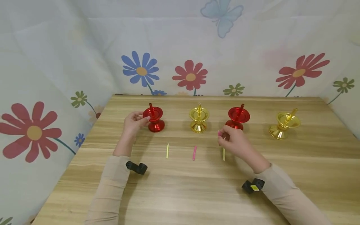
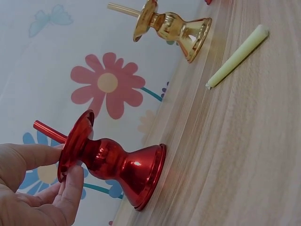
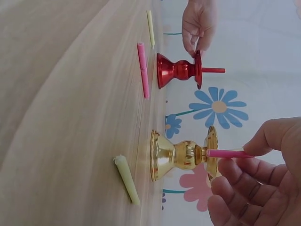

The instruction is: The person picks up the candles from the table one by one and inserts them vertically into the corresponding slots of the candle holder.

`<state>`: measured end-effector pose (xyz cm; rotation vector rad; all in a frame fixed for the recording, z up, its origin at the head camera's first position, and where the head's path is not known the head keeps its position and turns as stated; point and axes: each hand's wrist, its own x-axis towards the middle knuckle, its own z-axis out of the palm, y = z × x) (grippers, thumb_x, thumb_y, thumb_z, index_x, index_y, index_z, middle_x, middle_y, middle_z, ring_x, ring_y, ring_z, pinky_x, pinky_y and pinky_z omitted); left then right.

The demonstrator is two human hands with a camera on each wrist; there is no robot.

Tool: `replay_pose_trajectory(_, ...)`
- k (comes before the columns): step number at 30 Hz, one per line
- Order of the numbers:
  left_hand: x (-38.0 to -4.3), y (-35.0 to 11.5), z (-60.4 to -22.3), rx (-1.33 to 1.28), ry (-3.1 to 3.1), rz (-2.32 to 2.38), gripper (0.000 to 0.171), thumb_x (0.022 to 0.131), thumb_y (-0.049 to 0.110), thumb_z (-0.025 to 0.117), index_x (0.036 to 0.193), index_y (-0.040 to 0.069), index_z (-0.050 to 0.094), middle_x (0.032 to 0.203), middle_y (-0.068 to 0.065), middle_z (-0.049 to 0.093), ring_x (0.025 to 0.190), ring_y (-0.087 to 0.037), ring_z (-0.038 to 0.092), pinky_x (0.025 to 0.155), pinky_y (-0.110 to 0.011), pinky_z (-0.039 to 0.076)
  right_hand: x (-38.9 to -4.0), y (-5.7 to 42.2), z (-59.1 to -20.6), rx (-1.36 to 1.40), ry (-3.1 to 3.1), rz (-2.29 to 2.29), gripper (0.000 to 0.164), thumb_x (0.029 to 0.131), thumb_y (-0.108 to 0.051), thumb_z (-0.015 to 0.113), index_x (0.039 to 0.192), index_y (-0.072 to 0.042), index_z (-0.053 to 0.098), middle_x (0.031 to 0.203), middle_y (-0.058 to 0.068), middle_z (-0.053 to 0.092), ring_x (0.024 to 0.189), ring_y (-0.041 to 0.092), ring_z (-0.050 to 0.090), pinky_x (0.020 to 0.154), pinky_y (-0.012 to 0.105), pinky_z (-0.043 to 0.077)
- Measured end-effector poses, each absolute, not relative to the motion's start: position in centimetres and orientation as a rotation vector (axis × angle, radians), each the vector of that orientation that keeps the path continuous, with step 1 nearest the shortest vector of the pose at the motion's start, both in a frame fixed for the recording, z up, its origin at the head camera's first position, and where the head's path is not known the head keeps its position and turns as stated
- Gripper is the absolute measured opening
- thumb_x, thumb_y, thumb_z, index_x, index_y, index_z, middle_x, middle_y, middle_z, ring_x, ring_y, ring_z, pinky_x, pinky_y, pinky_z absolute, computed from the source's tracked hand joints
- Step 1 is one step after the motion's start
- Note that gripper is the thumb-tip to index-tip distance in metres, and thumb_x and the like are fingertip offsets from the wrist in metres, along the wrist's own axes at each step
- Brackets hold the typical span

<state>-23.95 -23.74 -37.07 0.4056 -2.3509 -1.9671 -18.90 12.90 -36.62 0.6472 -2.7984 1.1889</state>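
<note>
Left hand (image 1: 131,125) pinches glossy red goblet-shaped metallic candle holder (image 1: 156,116) by its rim, frame centre-left, likely steadying it; right hand (image 1: 236,142) pinches slim pink waxy candle (image 3: 228,154) end, centre-right, probably for control.

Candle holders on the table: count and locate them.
4, left to right: red holder gripped by the left hand, gold holder, second red holder behind the right hand, second gold holder.

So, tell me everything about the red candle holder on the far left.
The shiny, metallic-looking red candle holder has a flared round base, bulbous stem, shallow dish and slim central tube. It stands upright on the light wood-grain table, leftmost of four, the left hand gripping its dish by the rim.
</note>
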Motion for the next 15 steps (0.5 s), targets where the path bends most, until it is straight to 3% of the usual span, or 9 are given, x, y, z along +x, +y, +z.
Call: replay_pose_trajectory(15, -23.9, -23.6, -37.2, 0.418, -2.36, -1.945, 0.048, 0.092, 0.012, 0.063, 0.134, -0.001, 0.045, 0.108, -0.009, 0.053, 0.086, -0.014, 0.061, 0.095, -0.034, 0.051, -19.9, 11.0, -35.5, 0.677, -2.783, 1.159, 0.005, 0.087, -0.009, 0.059, 0.088, -0.006, 0.062, 0.071, 0.0, 0.062, 0.07, 0.016, 0.052, 0.058, 0.025, 0.045)
